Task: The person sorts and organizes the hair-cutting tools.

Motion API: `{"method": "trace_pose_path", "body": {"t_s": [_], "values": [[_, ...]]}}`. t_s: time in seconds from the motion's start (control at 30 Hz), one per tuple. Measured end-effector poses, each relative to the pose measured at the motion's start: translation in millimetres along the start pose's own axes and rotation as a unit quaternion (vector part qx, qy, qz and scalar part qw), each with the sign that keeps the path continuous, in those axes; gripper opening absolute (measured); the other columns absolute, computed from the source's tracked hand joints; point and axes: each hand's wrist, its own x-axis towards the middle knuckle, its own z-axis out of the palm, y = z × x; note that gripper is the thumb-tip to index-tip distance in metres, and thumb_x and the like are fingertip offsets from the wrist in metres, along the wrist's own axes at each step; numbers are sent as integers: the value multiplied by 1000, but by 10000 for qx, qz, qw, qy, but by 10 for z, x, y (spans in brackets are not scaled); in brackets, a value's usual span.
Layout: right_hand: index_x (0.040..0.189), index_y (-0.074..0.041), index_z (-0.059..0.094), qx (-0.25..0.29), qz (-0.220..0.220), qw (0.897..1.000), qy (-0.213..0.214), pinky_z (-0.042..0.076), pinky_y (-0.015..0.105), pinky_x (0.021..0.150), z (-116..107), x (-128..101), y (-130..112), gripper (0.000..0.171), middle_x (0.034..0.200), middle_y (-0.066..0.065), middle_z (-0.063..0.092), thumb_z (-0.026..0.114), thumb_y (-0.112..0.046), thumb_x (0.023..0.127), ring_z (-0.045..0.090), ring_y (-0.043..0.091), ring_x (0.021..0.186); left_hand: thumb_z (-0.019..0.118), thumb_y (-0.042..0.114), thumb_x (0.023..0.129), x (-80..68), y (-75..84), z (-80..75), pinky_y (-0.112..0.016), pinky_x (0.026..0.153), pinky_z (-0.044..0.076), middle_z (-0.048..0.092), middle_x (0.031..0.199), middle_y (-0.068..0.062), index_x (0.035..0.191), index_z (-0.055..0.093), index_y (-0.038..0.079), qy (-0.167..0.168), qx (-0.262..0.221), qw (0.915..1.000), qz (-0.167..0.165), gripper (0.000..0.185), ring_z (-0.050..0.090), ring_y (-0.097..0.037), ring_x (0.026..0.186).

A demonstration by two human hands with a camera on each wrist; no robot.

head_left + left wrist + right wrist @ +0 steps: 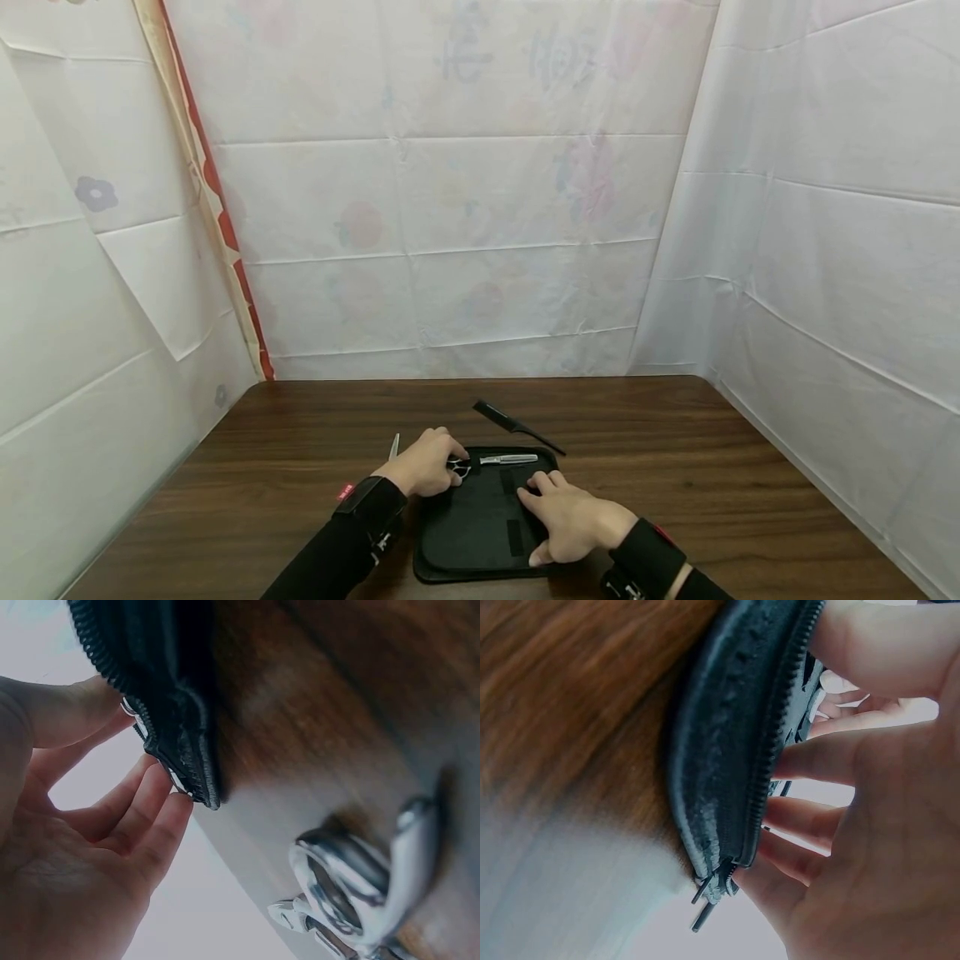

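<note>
A black zip case lies opened flat on the wooden table. At its far left corner my left hand pinches the ring handles of scissors between thumb and fingers. My right hand rests on the case's right side, fingers spread and only slightly bent, thumb near the front edge. A slim silver tool lies along the far edge inside the case. In the right wrist view, fingertips lie at the zip edge.
A black comb with a thin tail lies behind the case. Beside the left hand, a silver blade shows; the left wrist view has metal scissor handles on the table there. White sheets hang around the table.
</note>
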Motion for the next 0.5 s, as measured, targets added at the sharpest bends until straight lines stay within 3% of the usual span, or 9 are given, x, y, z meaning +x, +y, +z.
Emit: {"method": "trace_pose_path", "body": {"t_s": [0.5], "values": [[154, -11, 44, 99, -26, 9999, -44, 44, 38, 103, 5, 6, 21, 79, 150, 9, 38, 75, -47, 90, 38, 26, 135, 74, 0, 90, -33, 23, -1, -52, 94, 46, 56, 112, -13, 120, 72, 5, -18, 46, 10000, -49, 30, 50, -38, 114]]}}
